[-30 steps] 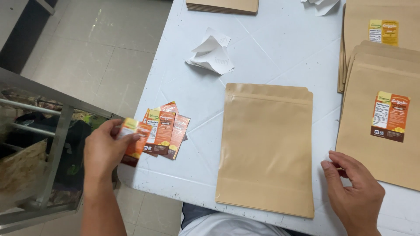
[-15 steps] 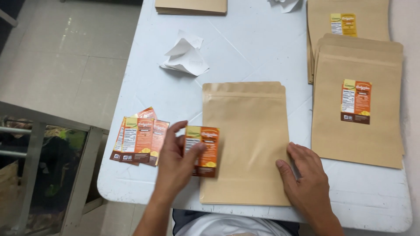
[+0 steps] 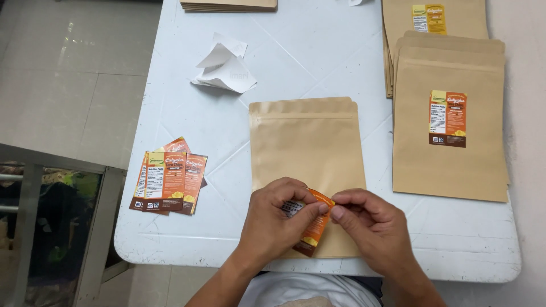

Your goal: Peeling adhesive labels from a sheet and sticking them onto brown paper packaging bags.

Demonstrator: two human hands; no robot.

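A plain brown kraft pouch (image 3: 307,148) lies flat on the white table (image 3: 187,227), in front of me. Both hands meet over its lower part. My left hand (image 3: 276,224) holds an orange and white label sticker (image 3: 313,230), which is bent and partly hidden by the fingers. My right hand (image 3: 369,224) pinches the sticker's top corner between thumb and forefinger. A small fanned pile of the same stickers (image 3: 168,182) lies on the table to the left.
Labelled brown pouches (image 3: 449,165) are stacked at the right, with another labelled stack (image 3: 432,23) behind. Crumpled white backing papers (image 3: 224,68) lie at the middle back. More pouches (image 3: 227,4) sit at the far edge. A metal rack (image 3: 51,227) stands left of the table.
My left hand took one sticker from the pile and carried it right, over the pouch. My right hand came off the table and joined it at the sticker's corner.
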